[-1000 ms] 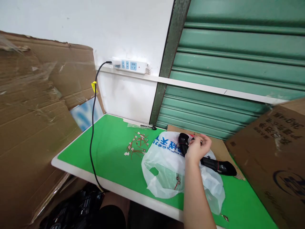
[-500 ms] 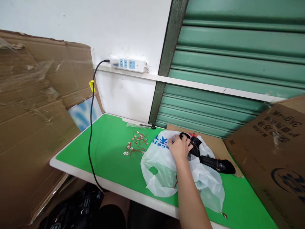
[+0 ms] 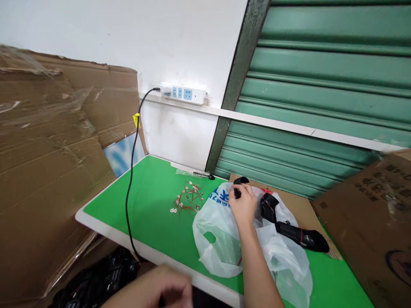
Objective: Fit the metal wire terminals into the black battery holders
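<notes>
My right hand (image 3: 244,203) is closed, fingers pinched on a black curved plastic part (image 3: 241,180). It is above a white plastic bag (image 3: 216,239) with blue lettering. To its right, on the bag, lie other black curved parts (image 3: 269,206) with thin red wires, one of them a long piece (image 3: 302,237). My left hand (image 3: 175,282) shows at the bottom, in front of the table's edge, smeared by motion; its fingers look bent, but whether they hold anything is unclear. Farther left lies a loose pile of thin reddish-brown wires (image 3: 188,201) with small pale ends.
A black cable (image 3: 131,184) hangs from the power strip (image 3: 186,94) across the green table (image 3: 144,201). Cardboard boxes stand at left (image 3: 58,162) and right (image 3: 369,222). A black spoon-shaped item (image 3: 210,176) lies at the back edge. Shiny black items (image 3: 99,278) are below the table.
My right hand has lifted a black curved part away from the others on the bag. My left hand has come into view at the bottom. The camera view has shifted slightly.
</notes>
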Motion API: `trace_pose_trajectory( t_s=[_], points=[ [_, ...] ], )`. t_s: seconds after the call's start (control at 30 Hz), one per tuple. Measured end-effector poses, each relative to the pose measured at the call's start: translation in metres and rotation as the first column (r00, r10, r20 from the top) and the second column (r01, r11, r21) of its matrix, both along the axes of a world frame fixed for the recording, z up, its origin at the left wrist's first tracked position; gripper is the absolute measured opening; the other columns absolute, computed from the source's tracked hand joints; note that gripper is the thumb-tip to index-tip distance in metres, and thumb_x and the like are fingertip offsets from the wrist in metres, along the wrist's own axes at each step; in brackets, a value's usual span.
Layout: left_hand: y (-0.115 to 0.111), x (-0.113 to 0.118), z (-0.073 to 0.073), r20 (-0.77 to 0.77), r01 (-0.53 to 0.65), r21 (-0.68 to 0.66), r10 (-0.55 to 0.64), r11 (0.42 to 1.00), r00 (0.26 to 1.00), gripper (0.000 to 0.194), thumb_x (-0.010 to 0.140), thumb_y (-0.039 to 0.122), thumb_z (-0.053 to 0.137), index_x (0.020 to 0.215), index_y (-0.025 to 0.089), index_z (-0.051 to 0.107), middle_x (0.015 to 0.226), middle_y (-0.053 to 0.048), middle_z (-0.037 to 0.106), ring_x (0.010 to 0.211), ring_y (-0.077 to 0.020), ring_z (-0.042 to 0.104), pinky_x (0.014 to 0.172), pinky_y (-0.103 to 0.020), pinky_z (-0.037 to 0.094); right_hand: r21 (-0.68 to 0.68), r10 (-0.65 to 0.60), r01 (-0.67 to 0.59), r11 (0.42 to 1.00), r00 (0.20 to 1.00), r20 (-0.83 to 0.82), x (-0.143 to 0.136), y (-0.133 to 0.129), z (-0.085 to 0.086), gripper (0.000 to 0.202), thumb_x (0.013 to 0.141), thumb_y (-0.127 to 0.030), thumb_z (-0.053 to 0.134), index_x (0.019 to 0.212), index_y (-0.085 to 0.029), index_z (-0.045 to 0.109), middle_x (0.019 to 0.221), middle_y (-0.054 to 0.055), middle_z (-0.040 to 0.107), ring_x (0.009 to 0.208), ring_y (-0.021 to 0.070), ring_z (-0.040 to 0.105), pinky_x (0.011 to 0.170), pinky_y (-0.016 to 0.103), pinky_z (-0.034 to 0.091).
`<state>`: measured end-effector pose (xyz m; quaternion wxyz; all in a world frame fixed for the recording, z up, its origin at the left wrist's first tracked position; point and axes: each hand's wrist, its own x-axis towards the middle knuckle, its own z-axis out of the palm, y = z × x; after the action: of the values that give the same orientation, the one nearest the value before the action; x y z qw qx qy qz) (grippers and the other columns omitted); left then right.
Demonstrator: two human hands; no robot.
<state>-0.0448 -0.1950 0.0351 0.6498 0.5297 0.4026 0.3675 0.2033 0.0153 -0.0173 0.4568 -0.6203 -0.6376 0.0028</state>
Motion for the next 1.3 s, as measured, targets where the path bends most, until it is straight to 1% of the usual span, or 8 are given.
trace_pose_trajectory(
  t_s=[0.17,0.33,0.47,0.63,0.83,1.03,1.2,1.3],
  points=[
    [0.137,0.045,0.002,-0.008,-0.243,0.141,0.246,0.96,0.969,0.039,0.089,0.055,0.062,0.072,0.019,0.06,0.069,-0.002,0.063,0.06,-0.0148,0.062,0.049,-0.022,0.045,0.123,0.164,-0.135,0.983,0.947,-0.275,-0.023,-0.008,0.009,0.014,0.079,-0.032,0.061,0.077,-0.024,0.049,0.075,0.001,0.061,0.073,0.021,0.063,0.074,0.035,0.05],
    [0.23,0.053,-0.027,0.025,-0.009,-0.309,0.018,0.951,1.0,0.062,0.092,0.072,0.041,0.079,0.016,0.064,0.067,-0.006,0.065,0.044,-0.0122,0.053,0.036,-0.021,0.03,0.155,0.324,-0.288,0.945,0.885,-0.333,-0.043,-0.022,0.006,0.032,0.08,-0.026,0.063,0.106,-0.025,0.045,0.098,0.005,0.069,0.081,0.0201,0.067,0.077,0.035,0.052],
    [0.237,0.048,-0.048,0.222,0.153,-0.439,-0.058,0.885,0.973,0.071,0.09,0.078,0.034,0.083,0.015,0.067,0.068,-0.007,0.067,0.047,-0.0141,0.056,0.039,-0.022,0.038,0.12,0.461,-0.453,0.883,0.886,-0.045,-0.053,-0.032,0.007,0.033,0.079,-0.014,0.055,0.111,-0.025,0.057,0.103,0.006,0.069,0.099,0.0246,0.064,0.089,0.042,0.049],
    [0.229,0.046,-0.051,0.438,0.045,-0.469,0.188,0.882,0.879,0.037,0.092,0.05,0.054,0.086,0.016,0.067,0.069,-0.003,0.066,0.057,-0.0146,0.061,0.047,-0.021,0.046,0.143,0.471,-0.485,0.863,0.874,0.122,-0.052,-0.034,0.014,0.037,0.082,-0.007,0.047,0.105,-0.028,0.067,0.112,0.005,0.07,0.115,0.0272,0.057,0.101,0.048,0.041],
    [0.239,0.06,-0.032,0.604,0.017,-0.416,0.263,0.909,0.753,0.038,0.09,0.038,0.044,0.101,0.013,0.07,0.089,-0.01,0.076,0.063,-0.0181,0.067,0.056,-0.028,0.053,0.184,0.16,-0.101,0.978,0.928,-0.338,-0.04,-0.024,0.016,0.022,0.086,-0.027,0.055,0.107,-0.022,0.06,0.107,0.009,0.066,0.1,0.0252,0.061,0.084,0.041,0.05],
    [0.245,0.066,-0.046,0.604,0.084,-0.351,0.157,0.933,0.781,0.046,0.082,0.039,0.051,0.109,0.009,0.073,0.085,-0.012,0.077,0.058,-0.0206,0.068,0.059,-0.03,0.052,-0.029,0.122,-0.185,0.982,0.748,-0.652,-0.043,-0.015,0.003,0.039,0.083,-0.043,0.062,0.114,-0.022,0.052,0.111,0.009,0.064,0.083,0.0185,0.064,0.066,0.03,0.052],
    [0.23,0.053,-0.052,0.502,-0.061,-0.279,0.2,0.958,0.841,0.045,0.088,0.041,0.053,0.117,0.012,0.072,0.089,-0.009,0.079,0.068,-0.0222,0.071,0.065,-0.032,0.055,0.128,0.175,-0.147,0.981,0.952,-0.25,-0.047,-0.024,0.009,0.04,0.087,-0.036,0.062,0.124,-0.023,0.057,0.134,0.014,0.055,0.124,0.0293,0.054,0.1,0.048,0.048],
    [0.219,0.054,-0.047,0.494,-0.165,-0.244,0.269,0.956,0.827,0.044,0.091,0.043,0.054,0.119,0.013,0.071,0.093,-0.008,0.079,0.084,-0.0237,0.074,0.076,-0.032,0.057,0.129,0.264,-0.244,0.961,0.948,-0.18,-0.049,-0.027,0.011,0.028,0.09,-0.033,0.059,0.115,-0.023,0.061,0.119,0.011,0.065,0.116,0.0279,0.059,0.1,0.048,0.047]
  ],
)
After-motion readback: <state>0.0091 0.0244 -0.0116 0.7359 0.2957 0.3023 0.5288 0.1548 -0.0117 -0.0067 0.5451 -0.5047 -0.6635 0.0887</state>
